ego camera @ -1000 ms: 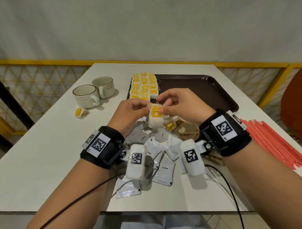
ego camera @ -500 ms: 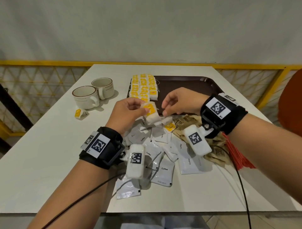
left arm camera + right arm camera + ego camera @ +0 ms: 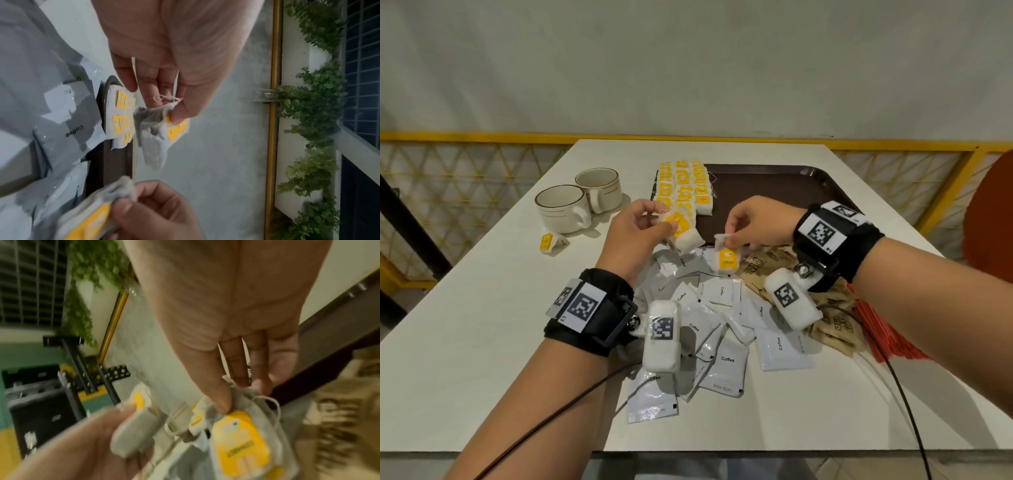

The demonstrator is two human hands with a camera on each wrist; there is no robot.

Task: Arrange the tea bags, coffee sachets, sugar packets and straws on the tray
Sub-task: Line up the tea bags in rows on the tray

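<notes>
My left hand [image 3: 666,222] pinches a white tea bag with a yellow tag [image 3: 683,231] just in front of the dark brown tray [image 3: 791,185]. In the left wrist view the bag [image 3: 154,138] hangs from thumb and fingertips. My right hand [image 3: 727,238] pinches the top of a second tea bag [image 3: 727,258] over the pile; the right wrist view shows its yellow tag [image 3: 240,443]. Rows of tea bags [image 3: 681,185] lie on the tray's left end. White coffee sachets [image 3: 709,308], brown sugar packets [image 3: 839,325] and red straws [image 3: 887,329] lie on the table.
Two cream cups [image 3: 565,209] stand at the left of the white table [image 3: 482,308], with a stray tea bag [image 3: 548,241] in front of them. The tray's right part is bare. A yellow railing [image 3: 945,150] runs behind the table.
Both hands held one tea bag together a second ago. My right hand has let it go, dropped to the pile and pinched a second tea bag. The left hand keeps the first.
</notes>
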